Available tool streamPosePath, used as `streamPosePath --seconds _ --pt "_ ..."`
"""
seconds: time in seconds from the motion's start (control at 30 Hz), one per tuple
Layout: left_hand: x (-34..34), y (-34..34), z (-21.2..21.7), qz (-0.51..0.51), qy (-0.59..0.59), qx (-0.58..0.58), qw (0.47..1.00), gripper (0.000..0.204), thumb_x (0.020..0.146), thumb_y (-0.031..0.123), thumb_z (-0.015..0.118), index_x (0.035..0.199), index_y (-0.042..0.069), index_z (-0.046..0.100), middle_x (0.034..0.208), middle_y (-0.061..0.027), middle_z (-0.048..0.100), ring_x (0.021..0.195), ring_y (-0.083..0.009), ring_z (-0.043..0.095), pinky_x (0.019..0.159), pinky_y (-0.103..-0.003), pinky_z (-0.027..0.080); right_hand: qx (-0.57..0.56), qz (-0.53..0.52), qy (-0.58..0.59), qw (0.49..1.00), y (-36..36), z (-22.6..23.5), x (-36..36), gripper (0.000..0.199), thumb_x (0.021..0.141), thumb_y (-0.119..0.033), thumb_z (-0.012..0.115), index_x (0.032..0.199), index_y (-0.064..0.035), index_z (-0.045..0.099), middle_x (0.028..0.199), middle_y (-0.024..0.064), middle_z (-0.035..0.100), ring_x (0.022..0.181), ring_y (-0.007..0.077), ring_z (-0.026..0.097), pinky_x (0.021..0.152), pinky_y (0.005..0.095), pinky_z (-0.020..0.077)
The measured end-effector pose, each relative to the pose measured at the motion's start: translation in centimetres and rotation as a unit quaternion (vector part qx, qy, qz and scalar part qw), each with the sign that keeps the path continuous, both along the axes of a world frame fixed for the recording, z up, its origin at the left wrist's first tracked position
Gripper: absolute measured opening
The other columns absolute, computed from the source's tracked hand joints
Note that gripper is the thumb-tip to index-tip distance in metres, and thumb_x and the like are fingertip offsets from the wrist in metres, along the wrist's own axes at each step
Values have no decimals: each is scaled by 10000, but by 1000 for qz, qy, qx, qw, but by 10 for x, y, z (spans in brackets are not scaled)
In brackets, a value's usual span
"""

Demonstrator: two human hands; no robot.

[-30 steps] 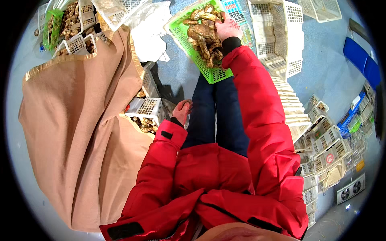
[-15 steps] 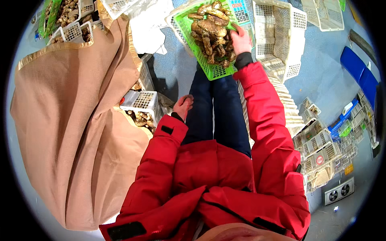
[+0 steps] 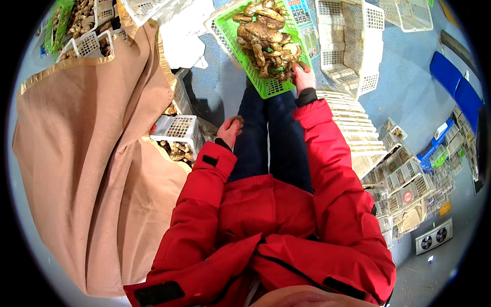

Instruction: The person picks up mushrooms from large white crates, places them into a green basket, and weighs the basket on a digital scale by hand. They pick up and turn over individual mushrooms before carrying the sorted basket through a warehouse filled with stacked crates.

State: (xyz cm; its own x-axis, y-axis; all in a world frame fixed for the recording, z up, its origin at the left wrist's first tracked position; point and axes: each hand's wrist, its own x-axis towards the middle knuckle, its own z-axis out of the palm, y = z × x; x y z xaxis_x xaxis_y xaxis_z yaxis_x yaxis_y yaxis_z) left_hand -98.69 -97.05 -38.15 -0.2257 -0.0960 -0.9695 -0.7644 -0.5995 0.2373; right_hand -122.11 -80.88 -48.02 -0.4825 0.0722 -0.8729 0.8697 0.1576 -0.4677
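With right hand (image 3: 305,77), now reaching lower on the right edge of the green basket (image 3: 276,88), uncovering mushrooms (image 3: 262,34); can't tell whether gripping. Keeping left hand (image 3: 230,130) loosely curled shut.

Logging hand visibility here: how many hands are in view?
2: the right hand at the right edge of the green basket, and the left hand by the left trouser leg. No others show.
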Motion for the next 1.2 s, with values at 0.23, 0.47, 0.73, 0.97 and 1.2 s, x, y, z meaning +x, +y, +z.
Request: streamPosePath --seconds 0.23,0.47,0.73,0.97,1.2 --pt "1 3 -4 -9 4 -3 1000 351 869 283 473 1137 55 475 1074 -56 536 956 -157 515 803 -299 413 72 15 10 997 6 -39 -11 273 788 -219 596 946 -4 545 679 72 549 502 191 568 385 254 400" --pt "-5 1 -6 -18 16 -23 999 334 876 249 462 1140 43 474 1076 -63 535 947 -156 520 776 -278 419 5 19 -39 999 -12 -53 -14 257 799 -278 559 865 -30 569 629 85 585 458 154 533 394 247 407" --pt "-54 -5 -9 -256 111 -213 936 275 847 162 485 1086 32 522 1007 -70 574 906 -129 540 765 -257 425 15 -38 -21 999 -12 -34 -16 275 738 -198 598 911 17 595 701 81 607 542 142 584 472 249 465" --pt "-164 -15 -12 -442 272 -471 714 356 714 210 586 1033 66 521 1077 -115 530 1027 -301 474 862 -380 383 -37 -65 77 994 13 -18 -1 236 806 -224 551 947 -37 580 770 92 624 596 125 571 521 231 430" --pt "-217 10 8 -533 303 -540 576 423 641 254 664 1018 101 548 1012 -60 550 985 -242 491 869 -373 369 -164 -46 18 985 13 62 -13 254 845 -250 511 984 -42 551 771 53 615 602 101 546 517 202 381"
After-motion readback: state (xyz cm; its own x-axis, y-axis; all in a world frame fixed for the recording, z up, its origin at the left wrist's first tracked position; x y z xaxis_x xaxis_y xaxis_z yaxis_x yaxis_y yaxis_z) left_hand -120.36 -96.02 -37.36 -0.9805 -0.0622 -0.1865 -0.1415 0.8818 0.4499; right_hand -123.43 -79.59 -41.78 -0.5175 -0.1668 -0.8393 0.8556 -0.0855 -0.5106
